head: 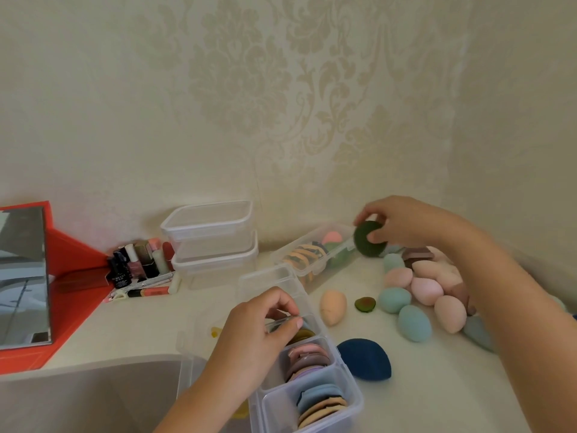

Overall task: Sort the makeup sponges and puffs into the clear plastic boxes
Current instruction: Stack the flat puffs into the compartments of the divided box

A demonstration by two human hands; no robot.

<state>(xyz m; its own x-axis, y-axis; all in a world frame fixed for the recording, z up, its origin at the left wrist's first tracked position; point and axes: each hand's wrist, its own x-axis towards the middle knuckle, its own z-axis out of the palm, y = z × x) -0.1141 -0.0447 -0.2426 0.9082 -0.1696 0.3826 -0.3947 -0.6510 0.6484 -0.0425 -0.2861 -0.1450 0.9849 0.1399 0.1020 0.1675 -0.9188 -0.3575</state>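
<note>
- Dark green puff (pixel 367 245): a round disc pinched between thumb and fingers of the right hand (pixel 415 223), held in the air at the far end of the long clear box (pixel 312 270), just above its rim.
- Long clear box: already holds orange-and-black puffs, a pink sponge and some green pieces.
- Left hand (pixel 249 335): fingers curled at the second compartment of the divided box (pixel 351 410), on the olive and green puffs there. Whether this grip pinches a puff or only steadies the box cannot be told.
- Divided box, nearer compartments: pink, mauve and lilac puffs, then blue and beige ones, packed on edge.
- Worktop (pixel 421 385): loose egg-shaped sponges (pixel 426 290) in pink and teal, a peach sponge (pixel 333 307), a navy sponge (pixel 363 359) and a small green puff (pixel 365 304).
- Risks, as judged: released from this height at the box end, the disc could strike the rim and roll among the loose sponges. The right forearm crosses the sponge pile and could sweep some off the edge.
</note>
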